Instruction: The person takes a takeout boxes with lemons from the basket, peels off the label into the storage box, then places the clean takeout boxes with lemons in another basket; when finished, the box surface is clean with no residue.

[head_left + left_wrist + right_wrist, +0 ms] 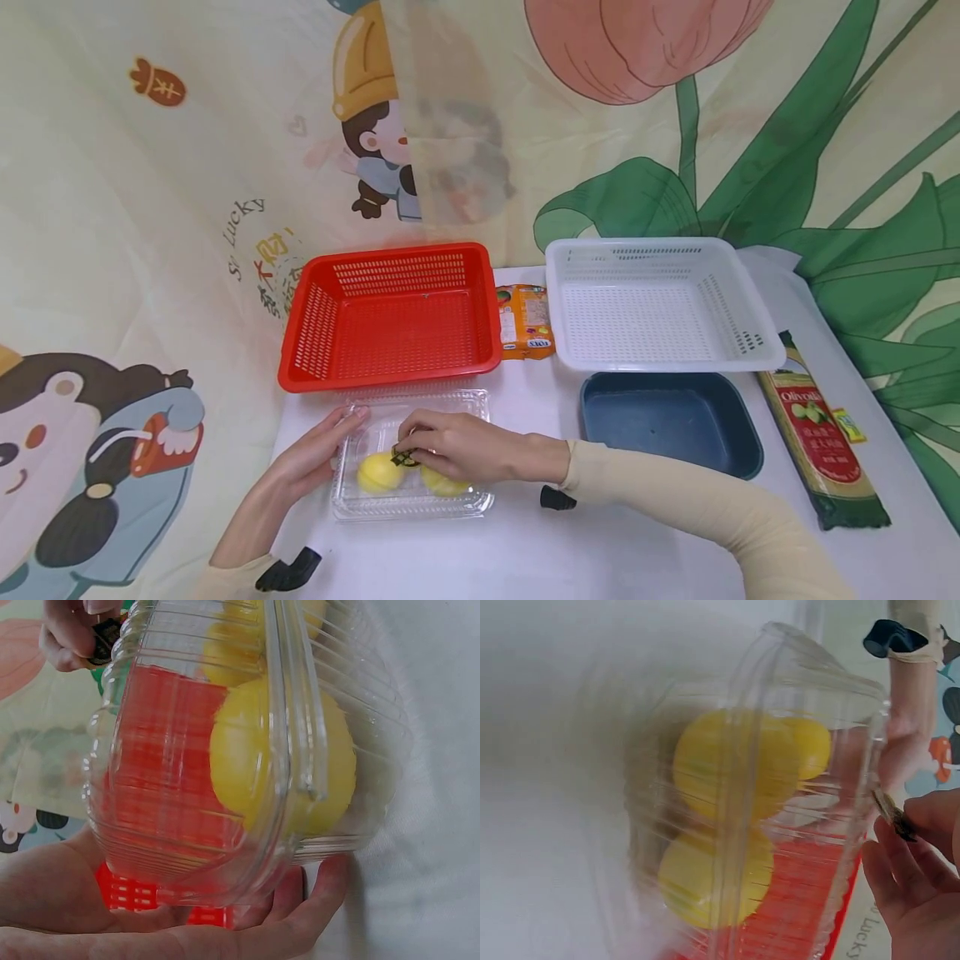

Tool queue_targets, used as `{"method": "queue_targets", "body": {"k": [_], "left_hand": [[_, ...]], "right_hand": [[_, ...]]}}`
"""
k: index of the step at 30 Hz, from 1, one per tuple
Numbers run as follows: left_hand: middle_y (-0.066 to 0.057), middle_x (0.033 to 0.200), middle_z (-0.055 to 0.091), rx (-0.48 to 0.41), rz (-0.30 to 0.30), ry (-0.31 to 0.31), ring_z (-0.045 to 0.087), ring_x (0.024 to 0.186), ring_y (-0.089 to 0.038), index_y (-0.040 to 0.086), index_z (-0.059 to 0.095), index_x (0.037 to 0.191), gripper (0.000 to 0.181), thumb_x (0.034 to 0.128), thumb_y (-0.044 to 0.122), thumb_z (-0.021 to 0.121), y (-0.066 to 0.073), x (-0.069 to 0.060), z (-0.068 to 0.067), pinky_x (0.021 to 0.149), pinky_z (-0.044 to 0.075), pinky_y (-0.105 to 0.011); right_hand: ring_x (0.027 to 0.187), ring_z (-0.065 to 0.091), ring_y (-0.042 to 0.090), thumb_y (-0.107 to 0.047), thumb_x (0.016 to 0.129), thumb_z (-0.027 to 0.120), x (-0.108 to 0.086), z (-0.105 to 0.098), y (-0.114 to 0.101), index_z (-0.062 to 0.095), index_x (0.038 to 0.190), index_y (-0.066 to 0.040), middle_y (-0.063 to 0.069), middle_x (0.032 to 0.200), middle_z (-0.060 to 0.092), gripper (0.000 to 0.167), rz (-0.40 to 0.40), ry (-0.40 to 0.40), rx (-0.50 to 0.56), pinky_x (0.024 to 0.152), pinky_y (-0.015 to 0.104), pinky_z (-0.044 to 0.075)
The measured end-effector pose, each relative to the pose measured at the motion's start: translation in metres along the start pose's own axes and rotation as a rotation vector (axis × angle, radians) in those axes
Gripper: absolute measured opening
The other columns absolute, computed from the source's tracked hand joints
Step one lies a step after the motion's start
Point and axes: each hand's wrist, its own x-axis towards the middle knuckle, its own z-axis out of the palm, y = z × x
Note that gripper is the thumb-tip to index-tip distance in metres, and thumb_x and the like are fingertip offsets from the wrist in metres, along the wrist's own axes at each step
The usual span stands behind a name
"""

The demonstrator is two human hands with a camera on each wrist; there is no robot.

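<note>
A clear plastic clamshell box (414, 506), its lid down, stands on the white table with smooth, round yellow things (240, 750) inside that resemble lemons. Around the box's left end, my left hand (318, 454) holds it, the fingers (300, 919) bent against its side wall. Over the lid, my right hand (461, 446) pinches a small flat black piece with light marks (895, 815) between thumb and fingers. This piece is at the lid's top surface; whether it is stuck to the lid I cannot tell.
Behind the box stands a red basket (390, 379), with an orange packet (527, 321) beside it. A white basket (667, 363) and a dark blue tub (671, 425) are on the right. An Olivoila pasta pack (821, 442) and a small yellow packet (849, 425) lie farther right.
</note>
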Motion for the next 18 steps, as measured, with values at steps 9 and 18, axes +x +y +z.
{"method": "queue_targets", "body": {"k": [9,18], "left_hand": [[-0.020,0.167,0.006,0.007,-0.006,0.016,0.009,0.151,-0.045,0.014,0.003,0.164,0.093,0.0995,0.055,0.055,0.000,0.000,0.000,0.119,0.017,-0.070],[-0.020,0.167,0.007,0.016,-0.017,0.024,0.009,0.151,-0.044,0.015,0.004,0.164,0.095,0.0977,0.056,0.058,0.001,-0.002,0.001,0.118,0.017,-0.069]], "right_hand": [[0.114,0.058,0.006,-0.012,0.098,0.068,-0.015,-0.020,0.000,0.072,0.123,-0.010,-0.001,0.123,0.061,0.026,0.063,0.070,0.133,0.099,0.006,0.044],[0.118,0.059,0.011,-0.008,0.094,0.072,-0.056,-0.047,0.010,0.071,0.124,-0.009,0.001,0.128,0.062,0.030,0.152,0.189,0.166,0.095,0.016,0.053]]}}
